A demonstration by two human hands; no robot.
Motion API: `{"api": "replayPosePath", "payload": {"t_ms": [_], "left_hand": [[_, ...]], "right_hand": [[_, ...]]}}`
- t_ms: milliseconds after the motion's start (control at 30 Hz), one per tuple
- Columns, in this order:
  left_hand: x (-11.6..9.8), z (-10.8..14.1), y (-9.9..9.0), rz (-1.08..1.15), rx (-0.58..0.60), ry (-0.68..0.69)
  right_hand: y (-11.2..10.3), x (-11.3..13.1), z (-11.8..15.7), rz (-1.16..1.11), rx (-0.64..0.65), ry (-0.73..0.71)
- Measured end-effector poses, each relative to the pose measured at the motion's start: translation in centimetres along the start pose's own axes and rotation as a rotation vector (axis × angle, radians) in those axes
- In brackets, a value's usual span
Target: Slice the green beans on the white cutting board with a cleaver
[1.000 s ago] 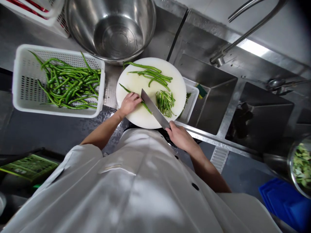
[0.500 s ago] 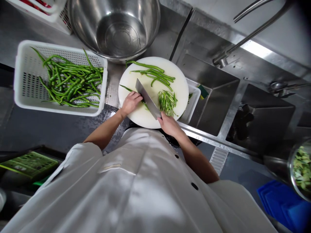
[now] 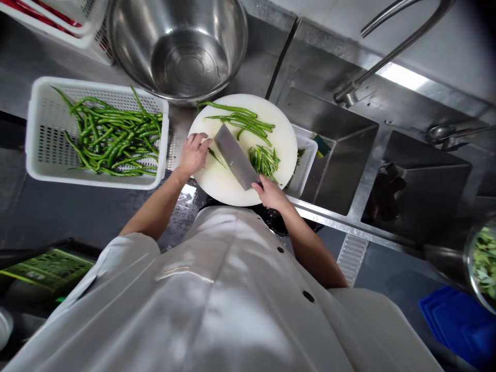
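My right hand (image 3: pixel 272 193) is closed round the handle of a cleaver (image 3: pixel 235 159). Its broad blade lies tilted over the middle of a round white cutting board (image 3: pixel 211 188). My left hand (image 3: pixel 194 154) is over the board's left edge with its fingers apart and bent. Close to its thumb lies a thin piece of green chili pepper (image 3: pixel 217 157), left of the blade. Several whole green chili peppers (image 3: pixel 248 120) rest at the board's far side. A pile of sliced peppers (image 3: pixel 265 163) sits right of the cleaver.
Left of the board stands a white basket (image 3: pixel 32 134) of whole green peppers. Behind is a large steel bowl (image 3: pixel 238 46). At right are a sink (image 3: pixel 341 165) holding a white basket (image 3: pixel 306 168), and a faucet (image 3: pixel 362 80). A blue stack (image 3: pixel 457 325) sits low right.
My left hand has moved left, off the pepper beside the blade, and its fingers have spread. The cleaver has shifted slightly and shows more of its flat side.
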State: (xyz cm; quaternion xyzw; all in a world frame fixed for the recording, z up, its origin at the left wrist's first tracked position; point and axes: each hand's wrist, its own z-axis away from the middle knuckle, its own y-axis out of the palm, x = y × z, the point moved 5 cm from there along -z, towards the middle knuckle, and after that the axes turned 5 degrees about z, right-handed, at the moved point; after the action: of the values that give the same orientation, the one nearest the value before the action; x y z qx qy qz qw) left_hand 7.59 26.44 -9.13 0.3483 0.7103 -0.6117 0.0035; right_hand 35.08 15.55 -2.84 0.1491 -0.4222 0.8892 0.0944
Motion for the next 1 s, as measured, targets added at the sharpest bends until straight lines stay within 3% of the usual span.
{"api": "replayPosePath", "payload": {"t_ms": [133, 367, 667, 767, 900, 1000], "left_hand": [[-0.3, 0.2, 0.1, -0.026, 0.115, 0.065], [-4.8, 3.0, 2.3, -0.021, 0.077, 0.095], [-4.4, 3.5, 3.4, -0.018, 0.133, 0.07], [-4.6, 3.5, 3.6, -0.016, 0.121, 0.069], [-4.9, 3.5, 3.5, -0.049, 0.09, 0.091], [-4.9, 3.5, 3.5, -0.047, 0.091, 0.096]], "right_hand": [[-0.3, -2.5, 3.0, 0.103, -0.033, 0.07], [1.0, -2.0, 6.0, 0.243, 0.064, 0.041], [-1.2, -0.4, 9.5, 0.274, 0.155, 0.027], [-0.5, 0.7, 9.0, 0.226, 0.179, 0.009], [1.0, 2.5, 5.6, 0.16, 0.104, 0.014], [1.0, 2.5, 4.9, 0.173, 0.076, 0.015]]}}
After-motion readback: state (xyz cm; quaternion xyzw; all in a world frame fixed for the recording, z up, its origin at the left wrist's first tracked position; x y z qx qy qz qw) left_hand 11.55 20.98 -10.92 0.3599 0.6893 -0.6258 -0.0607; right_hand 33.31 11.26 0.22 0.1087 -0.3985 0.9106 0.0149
